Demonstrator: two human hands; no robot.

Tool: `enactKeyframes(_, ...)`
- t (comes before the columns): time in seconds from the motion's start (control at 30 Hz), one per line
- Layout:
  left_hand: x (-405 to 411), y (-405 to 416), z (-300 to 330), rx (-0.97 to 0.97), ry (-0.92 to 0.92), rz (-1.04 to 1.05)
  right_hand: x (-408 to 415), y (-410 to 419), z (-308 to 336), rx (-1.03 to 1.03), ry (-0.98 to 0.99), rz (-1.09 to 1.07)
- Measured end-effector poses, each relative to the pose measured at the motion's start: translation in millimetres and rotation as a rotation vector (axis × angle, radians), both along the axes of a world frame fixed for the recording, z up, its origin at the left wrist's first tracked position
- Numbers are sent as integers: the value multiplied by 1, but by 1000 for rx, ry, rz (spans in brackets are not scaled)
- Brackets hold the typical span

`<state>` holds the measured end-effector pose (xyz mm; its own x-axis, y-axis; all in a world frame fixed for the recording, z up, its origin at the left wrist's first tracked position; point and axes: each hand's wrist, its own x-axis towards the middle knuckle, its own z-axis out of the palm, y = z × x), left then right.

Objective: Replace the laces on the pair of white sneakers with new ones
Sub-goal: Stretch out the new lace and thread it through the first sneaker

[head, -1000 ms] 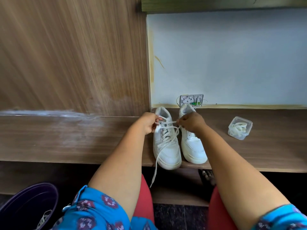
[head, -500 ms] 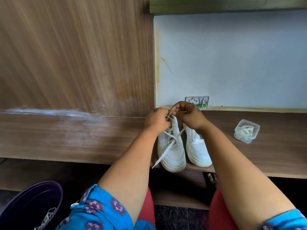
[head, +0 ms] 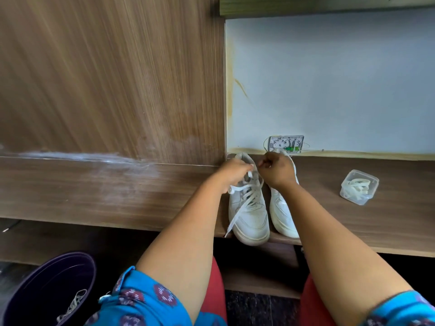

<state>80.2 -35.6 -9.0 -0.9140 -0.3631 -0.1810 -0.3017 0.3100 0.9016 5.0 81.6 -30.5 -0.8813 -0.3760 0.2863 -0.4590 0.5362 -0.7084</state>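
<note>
Laces (head: 356,190) inside clear box (head: 374,180)

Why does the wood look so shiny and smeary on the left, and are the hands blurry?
Head view: soft daylight glares whitish off the wooden panel, which looks streaked there; the wide lens bends the shelf edge; the left hand and right hand, pinching the lace, look slightly soft, the sneakers fairly sharp.
</note>
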Motion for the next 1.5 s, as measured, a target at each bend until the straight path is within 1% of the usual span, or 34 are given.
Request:
enactKeyframes(0.03, 1, 2, 2, 157, -10, 17, 3, 3, 3, 56, -30, 78)
enactKeyframes(0.07, 1, 2, 2, 240, 3, 40, 6, 5, 6, 111, -73, 142)
enactKeyframes(0.1, -1, 2, 2, 278, 15, 62, 8, 7, 6, 135, -105, 186)
enactKeyframes(0.13, -2, 1, 1, 255, 24, 65, 10, 8, 5, 127, -137, 203)
enactKeyframes(0.23, -2, -1, -4, 64, 32, 7, 15, 12, 2, -21, -156, 188)
enactKeyframes(0.27, -2, -2, -6, 25, 41, -11, 16, 14, 2, -36, -152, 193)
enactKeyframes(0.33, -2, -2, -9, -50, 75, -25, 19, 20, 7, 8, -168, 195)
enactKeyframes(0.4, -2, -2, -11, -110, 120, 2, 22, 25, 16, 5, -248, 156)
enactKeyframes(0.47, -2, -3, -13, -144, 154, 28, 24, 33, 26, -71, -348, 148)
enactKeyframes(0.53, -2, -2, -12, -144, 144, 3, 24, 43, 35, -36, -390, 241)
enactKeyframes(0.6, -2, -2, -13, -135, 141, -3, 22, 54, 43, 45, -414, 405)
enactKeyframes(0.63, -1, -3, -13, -139, 146, 8, 21, 59, 47, 49, -416, 491)
enactKeyframes(0.67, -1, -4, -13, -145, 157, 24, 18, 63, 50, 16, -425, 559)
enactKeyframes(0.77, 2, -12, -13, -153, 157, 62, 14, 78, 62, -234, -519, 691)
enactKeyframes(0.8, 2, -15, -15, -150, 155, 66, 16, 82, 66, -278, -561, 732)
enactKeyframes(0.83, 3, -17, -14, -146, 153, 64, 17, 85, 68, -266, -587, 769)
enactKeyframes(0.87, 4, -18, -13, -139, 150, 59, 18, 86, 69, -192, -598, 790)
enactKeyframes(0.9, 5, -18, -12, -133, 145, 49, 19, 84, 67, -73, -604, 762)
enactKeyframes(0.97, 7, -14, -9, -123, 129, 0, 21, 72, 58, 221, -541, 573)
enactKeyframes(1.0, 7, -10, -8, -121, 121, -26, 21, 62, 51, 323, -469, 445)
enactKeyframes(1.03, 8, -6, -7, -129, 118, -48, 21, 51, 41, 358, -379, 330)
enactKeyframes(1.07, 8, -3, -7, -141, 120, -58, 22, 41, 31, 333, -301, 260)
enactKeyframes(1.1, 7, -1, -8, -147, 122, -64, 22, 33, 20, 263, -268, 243)
enactKeyframes(1.13, 8, 0, -8, -151, 124, -66, 23, 28, 12, 164, -302, 267)
enactKeyframes(1.2, 10, -2, -7, -130, 116, -77, 25, 21, 2, -26, -452, 329)
enactKeyframes(1.27, 17, -8, 0, -125, 82, -102, 25, 20, 2, -121, -532, 348)
enactKeyframes(1.37, 31, -33, 20, -215, 9, -56, 15, 26, 4, -236, -584, 275)
enactKeyframes(1.43, 41, -59, 29, -329, -116, -18, 7, 34, 6, -231, -607, 241)
enactKeyframes(1.5, 53, -82, 30, -465, -379, -51, 3, 41, 5, -188, -606, 207)
